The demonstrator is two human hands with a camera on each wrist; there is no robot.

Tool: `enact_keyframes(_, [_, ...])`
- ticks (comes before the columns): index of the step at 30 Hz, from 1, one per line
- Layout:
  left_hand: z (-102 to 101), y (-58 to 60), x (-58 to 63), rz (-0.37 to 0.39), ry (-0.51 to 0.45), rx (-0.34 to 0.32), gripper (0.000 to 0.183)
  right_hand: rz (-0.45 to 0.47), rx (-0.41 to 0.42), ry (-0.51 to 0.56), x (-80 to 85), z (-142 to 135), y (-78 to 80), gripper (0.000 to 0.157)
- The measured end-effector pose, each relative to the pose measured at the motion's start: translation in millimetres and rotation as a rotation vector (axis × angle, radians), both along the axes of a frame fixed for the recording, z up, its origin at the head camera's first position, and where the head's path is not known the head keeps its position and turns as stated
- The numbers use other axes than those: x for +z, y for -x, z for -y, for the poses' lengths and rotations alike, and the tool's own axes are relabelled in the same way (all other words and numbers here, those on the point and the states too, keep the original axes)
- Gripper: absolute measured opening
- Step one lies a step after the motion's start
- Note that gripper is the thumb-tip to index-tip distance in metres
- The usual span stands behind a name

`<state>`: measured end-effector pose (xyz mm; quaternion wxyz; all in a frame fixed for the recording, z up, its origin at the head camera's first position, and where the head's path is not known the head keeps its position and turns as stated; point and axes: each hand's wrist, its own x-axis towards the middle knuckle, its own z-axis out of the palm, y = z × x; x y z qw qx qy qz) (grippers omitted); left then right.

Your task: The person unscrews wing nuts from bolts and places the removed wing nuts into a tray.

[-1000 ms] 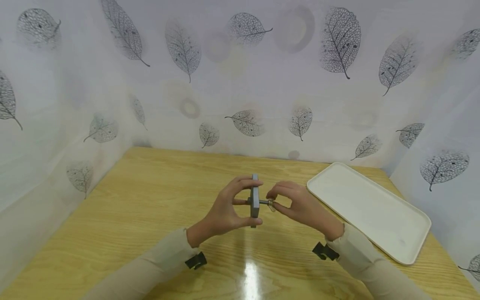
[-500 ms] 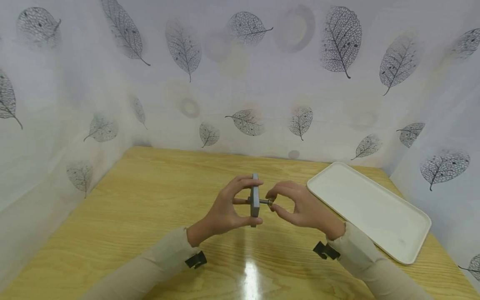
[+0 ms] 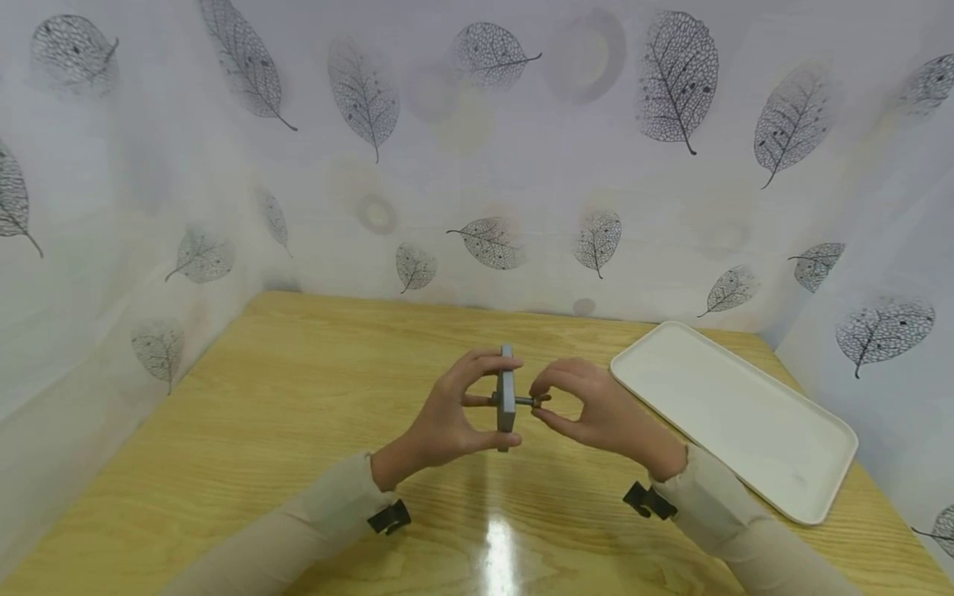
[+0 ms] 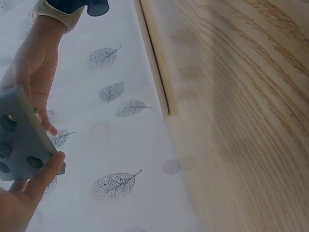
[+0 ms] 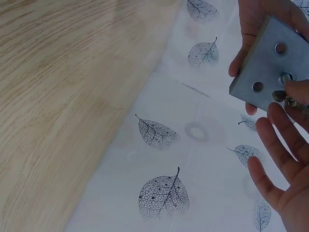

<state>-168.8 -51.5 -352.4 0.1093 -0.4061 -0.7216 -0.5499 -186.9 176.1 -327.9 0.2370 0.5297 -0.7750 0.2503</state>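
Note:
My left hand (image 3: 447, 411) grips a thick grey metal plate (image 3: 507, 403) by its edges, upright above the table, thumb below and fingers above. Round holes in the plate show in both wrist views. A bolt (image 3: 525, 401) passes through it and sticks out to the right, its head (image 4: 4, 151) on the other face. On the bolt's end sits a small brass-coloured wing nut (image 3: 542, 401). The thumb and index finger of my right hand (image 3: 592, 407) pinch this nut, hiding part of it in the right wrist view.
A white rectangular tray (image 3: 734, 414) lies slanted at the right of the wooden table (image 3: 320, 381). Leaf-printed white cloth (image 3: 313, 182) encloses the table at the back and sides. Dark straps (image 3: 389, 517) sit on both cuffs.
The wing nut has turned on the bolt as my right fingers shifted around it. My left hand and the plate have stayed in place.

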Motion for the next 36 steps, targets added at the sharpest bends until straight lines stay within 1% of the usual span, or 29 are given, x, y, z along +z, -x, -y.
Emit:
enact_keyframes(3, [-0.1,-1.0,0.9,-0.004,-0.002,-0.002,0.074,0.001,-0.023,-0.025,0.1,0.2,-1.3,0.015])
enact_keyframes(7, [-0.4,-0.9,0.7,-0.013,-0.001,-0.006,0.073,0.035,-0.056,-0.074,1.4,1.6,-4.4,0.029])
enact_keyframes(9, [-0.5,-0.6,0.2,-0.016,0.002,-0.005,0.073,0.051,-0.07,-0.095,2.4,2.4,-5.8,0.031])
enact_keyframes(13, [-0.2,-0.6,-0.3,-0.015,0.007,0.0,0.073,0.076,-0.077,-0.111,3.6,1.9,-7.8,0.022])
enact_keyframes(17, [0.4,-0.1,-1.1,-0.017,0.007,-0.001,0.073,0.087,-0.054,-0.092,3.8,0.7,-7.7,0.023])
enact_keyframes(20, [0.5,-0.2,-1.1,-0.018,0.007,-0.002,0.073,0.083,-0.039,-0.077,3.8,0.3,-6.5,0.02])
enact_keyframes(32, [-0.5,-0.7,-0.7,-0.017,0.003,-0.008,0.073,0.048,-0.023,-0.088,3.7,0.0,-2.8,0.017])
enact_keyframes(36, [-0.4,-1.2,-0.4,-0.015,0.003,-0.007,0.073,0.037,-0.029,-0.099,4.4,0.2,-2.9,0.017])
